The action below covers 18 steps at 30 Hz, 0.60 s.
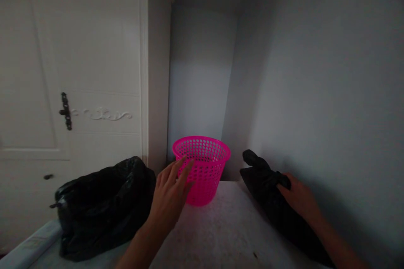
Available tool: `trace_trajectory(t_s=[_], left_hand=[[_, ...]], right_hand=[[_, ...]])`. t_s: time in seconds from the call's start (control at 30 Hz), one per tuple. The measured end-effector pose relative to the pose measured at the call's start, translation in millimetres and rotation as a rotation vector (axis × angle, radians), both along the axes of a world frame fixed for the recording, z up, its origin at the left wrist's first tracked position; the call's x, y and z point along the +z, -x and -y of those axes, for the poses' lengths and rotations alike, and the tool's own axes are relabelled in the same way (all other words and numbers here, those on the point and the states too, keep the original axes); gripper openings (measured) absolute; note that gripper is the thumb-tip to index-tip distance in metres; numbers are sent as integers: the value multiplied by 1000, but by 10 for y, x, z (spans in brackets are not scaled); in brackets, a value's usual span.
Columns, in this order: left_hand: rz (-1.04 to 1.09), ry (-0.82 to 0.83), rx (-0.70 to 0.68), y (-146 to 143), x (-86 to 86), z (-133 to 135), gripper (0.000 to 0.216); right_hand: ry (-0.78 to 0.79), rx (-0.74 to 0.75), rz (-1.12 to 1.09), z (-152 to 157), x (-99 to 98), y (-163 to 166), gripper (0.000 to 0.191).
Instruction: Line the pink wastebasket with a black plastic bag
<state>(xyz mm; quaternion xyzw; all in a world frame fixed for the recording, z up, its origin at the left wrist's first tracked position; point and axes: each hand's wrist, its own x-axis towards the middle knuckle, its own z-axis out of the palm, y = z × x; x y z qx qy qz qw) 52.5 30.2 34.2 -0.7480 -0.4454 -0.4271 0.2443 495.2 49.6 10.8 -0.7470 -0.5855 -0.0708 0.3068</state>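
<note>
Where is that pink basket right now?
In the head view, the pink basket stands mid-picture on the pale surface, partly hidden by the left hand, between the open black bag at left and the bunched black bag at right.

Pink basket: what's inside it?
Inside the pink basket, its holed far side shows. The bottom is hidden by the near side, which the left hand partly covers, so contents there can't be told.

Dim light, white wardrobe (94, 63), apparently grey walls (318, 92)

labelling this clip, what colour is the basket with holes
The basket is bright pink, shown best in the head view.
</note>
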Motion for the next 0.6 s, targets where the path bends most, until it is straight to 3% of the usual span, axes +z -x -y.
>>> trace_trajectory(t_s=[0.13, 0.23, 0.4, 0.6], left_hand=[[-55, 100, -5, -178, 198, -259, 35], [-87, 105, -17, -168, 268, -305, 27], [-116, 61, -20, -1, 332, -77, 28], [-90, 59, -53, 314, 210, 253, 29]], right_hand=[[59, 33, -13, -3, -57, 45, 43], [92, 96, -41, 30, -77, 87, 57], [124, 135, -63, 104, -103, 122, 73], [186, 138, 14, 190, -46, 196, 78]])
